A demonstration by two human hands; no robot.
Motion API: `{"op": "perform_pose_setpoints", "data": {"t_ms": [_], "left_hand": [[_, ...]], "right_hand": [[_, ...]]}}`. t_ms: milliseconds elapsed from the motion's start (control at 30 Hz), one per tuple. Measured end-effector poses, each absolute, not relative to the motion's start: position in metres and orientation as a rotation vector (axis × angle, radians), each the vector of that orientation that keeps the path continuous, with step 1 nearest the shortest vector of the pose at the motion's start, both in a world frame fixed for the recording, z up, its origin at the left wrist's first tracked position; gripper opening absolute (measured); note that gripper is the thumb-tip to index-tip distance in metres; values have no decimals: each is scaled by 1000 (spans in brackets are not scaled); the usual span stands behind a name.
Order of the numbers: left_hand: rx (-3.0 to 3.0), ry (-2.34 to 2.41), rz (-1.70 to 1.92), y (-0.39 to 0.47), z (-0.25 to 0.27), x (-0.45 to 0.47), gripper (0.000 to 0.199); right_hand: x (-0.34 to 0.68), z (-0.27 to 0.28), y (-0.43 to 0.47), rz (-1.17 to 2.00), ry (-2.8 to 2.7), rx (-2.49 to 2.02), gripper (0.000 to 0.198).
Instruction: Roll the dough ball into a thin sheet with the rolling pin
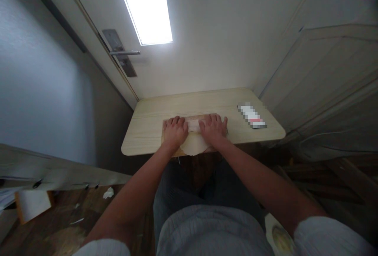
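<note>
A round, flat sheet of pale dough [193, 144] lies on a wooden board [164, 127], its near edge reaching the front of the small table. Across the far part of the dough runs a pale rolling pin [194, 126]; only its middle shows. My left hand [176, 131] is closed over the pin's left end, fingers curled down on the far side. On the other end, my right hand [213, 129] presses in the same way, its outermost finger sticking out a little. Both palms hide the pin's ends.
The light wooden table [147, 130] stands against a white door with a metal handle [124, 53]. A blurred-out phone-like item [252, 115] lies at the table's right. Low at the right is a container with yellowish contents [279, 236]. Crumpled white paper [108, 192] lies on the floor.
</note>
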State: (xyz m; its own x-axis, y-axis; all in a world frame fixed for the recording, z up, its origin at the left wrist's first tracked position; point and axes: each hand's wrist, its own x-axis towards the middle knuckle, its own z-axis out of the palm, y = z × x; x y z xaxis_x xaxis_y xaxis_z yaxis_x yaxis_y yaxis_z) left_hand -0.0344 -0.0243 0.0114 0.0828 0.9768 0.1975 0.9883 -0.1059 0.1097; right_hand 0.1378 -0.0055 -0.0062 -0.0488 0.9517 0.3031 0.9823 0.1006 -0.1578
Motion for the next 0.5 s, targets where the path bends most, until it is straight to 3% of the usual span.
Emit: {"op": "perform_pose_setpoints", "data": {"t_ms": [500], "left_hand": [[-2242, -2026, -392, -38, 3, -35, 49]], "right_hand": [[140, -8, -20, -130, -2098, -1863, 52]]}}
